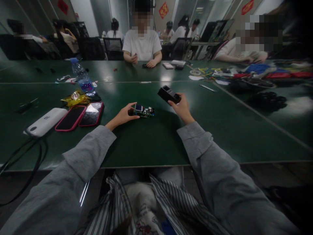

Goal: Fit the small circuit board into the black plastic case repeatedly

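Observation:
A small green circuit board [144, 111] with a little screen lies on the dark green table [151, 143] in front of me. My left hand [125, 115] pinches its left end between thumb and fingers. My right hand [181, 106] is raised a little to the right and grips a black box-shaped casing [168, 94], tilted, with its open side up. Both my arms wear grey sleeves.
Two phones in pink cases [80, 116] and a white power bank [45, 122] lie at the left, with a water bottle [82, 78] and yellow wrappers [75, 98] behind. A person in white [142, 44] sits opposite. Cables and tools [249, 75] pile at the right.

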`<state>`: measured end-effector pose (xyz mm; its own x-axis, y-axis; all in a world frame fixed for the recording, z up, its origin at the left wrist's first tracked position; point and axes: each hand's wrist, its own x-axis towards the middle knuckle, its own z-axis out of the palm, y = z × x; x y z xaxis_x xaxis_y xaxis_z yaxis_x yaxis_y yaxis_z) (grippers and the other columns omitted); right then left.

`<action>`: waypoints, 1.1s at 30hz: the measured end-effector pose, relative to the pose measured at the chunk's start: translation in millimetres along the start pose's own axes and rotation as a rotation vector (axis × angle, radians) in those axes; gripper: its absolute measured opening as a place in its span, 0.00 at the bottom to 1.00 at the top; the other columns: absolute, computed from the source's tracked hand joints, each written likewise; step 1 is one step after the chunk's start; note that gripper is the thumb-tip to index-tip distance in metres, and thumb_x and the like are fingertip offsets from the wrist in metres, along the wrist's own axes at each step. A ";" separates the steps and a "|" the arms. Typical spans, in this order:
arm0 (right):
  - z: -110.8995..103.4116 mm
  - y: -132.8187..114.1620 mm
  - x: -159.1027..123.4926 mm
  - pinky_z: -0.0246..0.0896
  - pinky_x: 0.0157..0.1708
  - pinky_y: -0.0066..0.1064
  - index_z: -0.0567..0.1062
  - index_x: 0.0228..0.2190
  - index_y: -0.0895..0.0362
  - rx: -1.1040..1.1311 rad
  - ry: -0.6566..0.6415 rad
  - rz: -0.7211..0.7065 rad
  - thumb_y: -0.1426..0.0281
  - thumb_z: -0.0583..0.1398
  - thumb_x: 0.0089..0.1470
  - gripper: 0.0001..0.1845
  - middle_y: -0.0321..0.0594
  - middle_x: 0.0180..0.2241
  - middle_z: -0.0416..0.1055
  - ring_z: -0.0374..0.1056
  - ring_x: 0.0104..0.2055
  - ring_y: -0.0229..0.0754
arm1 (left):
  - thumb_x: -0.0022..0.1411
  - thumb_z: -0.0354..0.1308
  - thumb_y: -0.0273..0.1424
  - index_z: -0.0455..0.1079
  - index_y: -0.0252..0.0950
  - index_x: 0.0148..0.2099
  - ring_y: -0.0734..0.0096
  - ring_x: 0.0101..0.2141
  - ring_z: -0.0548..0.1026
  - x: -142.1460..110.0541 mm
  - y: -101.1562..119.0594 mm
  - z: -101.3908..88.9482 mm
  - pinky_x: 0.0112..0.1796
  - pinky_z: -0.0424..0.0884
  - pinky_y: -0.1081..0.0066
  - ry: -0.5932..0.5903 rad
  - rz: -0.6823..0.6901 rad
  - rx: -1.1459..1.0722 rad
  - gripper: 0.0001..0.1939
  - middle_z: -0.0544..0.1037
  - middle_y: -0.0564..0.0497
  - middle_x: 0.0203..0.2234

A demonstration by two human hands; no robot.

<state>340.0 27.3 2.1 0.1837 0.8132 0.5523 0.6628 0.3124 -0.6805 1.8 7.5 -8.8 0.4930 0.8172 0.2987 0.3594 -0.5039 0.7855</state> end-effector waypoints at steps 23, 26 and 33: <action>2.2 15.1 -4.8 0.54 0.53 0.52 0.66 0.51 0.61 -0.385 -0.062 -0.046 0.61 0.63 0.51 0.28 0.55 0.50 0.65 0.58 0.54 0.59 | 0.53 0.68 0.35 0.54 0.39 0.66 0.55 0.51 0.75 -2.8 8.8 -0.7 0.53 0.67 0.51 -0.003 0.005 0.015 0.42 0.76 0.41 0.50; 3.2 17.0 -5.5 0.55 0.52 0.51 0.67 0.49 0.61 -0.390 -0.062 -0.046 0.60 0.63 0.51 0.27 0.55 0.49 0.66 0.59 0.53 0.58 | 0.53 0.68 0.35 0.54 0.39 0.66 0.55 0.51 0.74 -2.1 6.7 0.4 0.53 0.67 0.51 0.002 0.019 0.004 0.42 0.76 0.41 0.50; 3.0 17.1 -6.2 0.57 0.51 0.50 0.67 0.48 0.61 -0.361 -0.071 0.012 0.58 0.63 0.51 0.27 0.55 0.47 0.68 0.62 0.51 0.57 | 0.52 0.69 0.37 0.56 0.40 0.65 0.55 0.51 0.74 -2.2 7.1 0.7 0.51 0.69 0.52 0.034 0.020 0.041 0.42 0.75 0.41 0.51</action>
<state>348.0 29.1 -14.4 0.1506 0.8520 0.5015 0.8768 0.1192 -0.4659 3.8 1.9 -4.3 0.4733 0.8157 0.3326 0.3827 -0.5304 0.7565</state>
